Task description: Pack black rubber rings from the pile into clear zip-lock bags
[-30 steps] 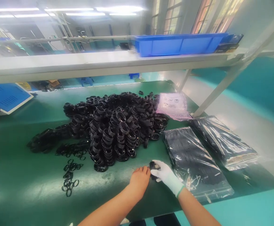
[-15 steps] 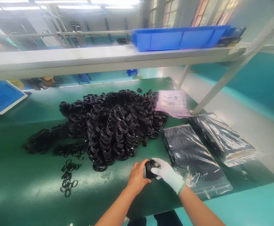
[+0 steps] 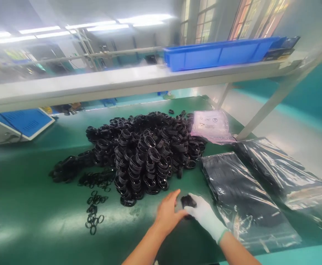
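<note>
Near the table's (image 3: pixel 61 224) front edge, we find right hand (image 3: pixel 205 216) clamped on black bundle (image 3: pixel 187 201), left hand (image 3: pixel 167 212) spread to its left.

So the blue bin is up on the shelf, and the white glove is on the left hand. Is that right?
Not quite: the head view shows the white glove on the right hand. The blue bin is up on the shelf, as you said.

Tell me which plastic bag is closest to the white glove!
The nearer clear bag, just right of the gloved right hand. The other clear bag lies farther right, and the pinkish bag sits farther back.
</note>
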The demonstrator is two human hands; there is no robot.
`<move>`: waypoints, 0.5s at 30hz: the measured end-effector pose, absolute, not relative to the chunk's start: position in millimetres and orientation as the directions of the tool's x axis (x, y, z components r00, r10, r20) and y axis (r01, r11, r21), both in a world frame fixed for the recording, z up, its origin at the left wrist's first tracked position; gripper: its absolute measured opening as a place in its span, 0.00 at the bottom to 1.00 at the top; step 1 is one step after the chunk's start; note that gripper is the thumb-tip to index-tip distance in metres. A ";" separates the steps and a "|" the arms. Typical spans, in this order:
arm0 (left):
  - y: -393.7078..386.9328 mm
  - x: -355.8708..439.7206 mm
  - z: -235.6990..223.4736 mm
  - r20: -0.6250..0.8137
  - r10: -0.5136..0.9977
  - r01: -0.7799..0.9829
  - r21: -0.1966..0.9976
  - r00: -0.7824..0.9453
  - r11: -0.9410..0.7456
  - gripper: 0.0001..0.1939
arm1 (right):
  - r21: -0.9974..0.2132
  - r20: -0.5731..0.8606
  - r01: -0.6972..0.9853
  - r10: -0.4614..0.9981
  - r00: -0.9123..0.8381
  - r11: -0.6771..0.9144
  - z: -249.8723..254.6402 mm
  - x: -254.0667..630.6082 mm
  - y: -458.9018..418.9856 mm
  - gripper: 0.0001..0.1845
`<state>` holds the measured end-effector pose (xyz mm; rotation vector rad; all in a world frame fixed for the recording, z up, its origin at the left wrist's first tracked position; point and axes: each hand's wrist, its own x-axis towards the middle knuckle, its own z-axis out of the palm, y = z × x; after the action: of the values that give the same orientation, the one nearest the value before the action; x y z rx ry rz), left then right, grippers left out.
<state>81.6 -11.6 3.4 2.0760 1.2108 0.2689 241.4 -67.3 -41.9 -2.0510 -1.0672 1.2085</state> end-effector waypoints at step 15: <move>65.2 66.7 116.0 0.071 0.815 0.754 0.341 0.574 -0.561 0.07 | -0.738 -0.444 0.415 0.845 0.297 -0.533 -34.9 240.3 -70.7 0.33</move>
<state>66.7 65.2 116.0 2.5353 1.2951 0.3206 240.3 -70.7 -34.9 -2.0791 -1.1200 1.1593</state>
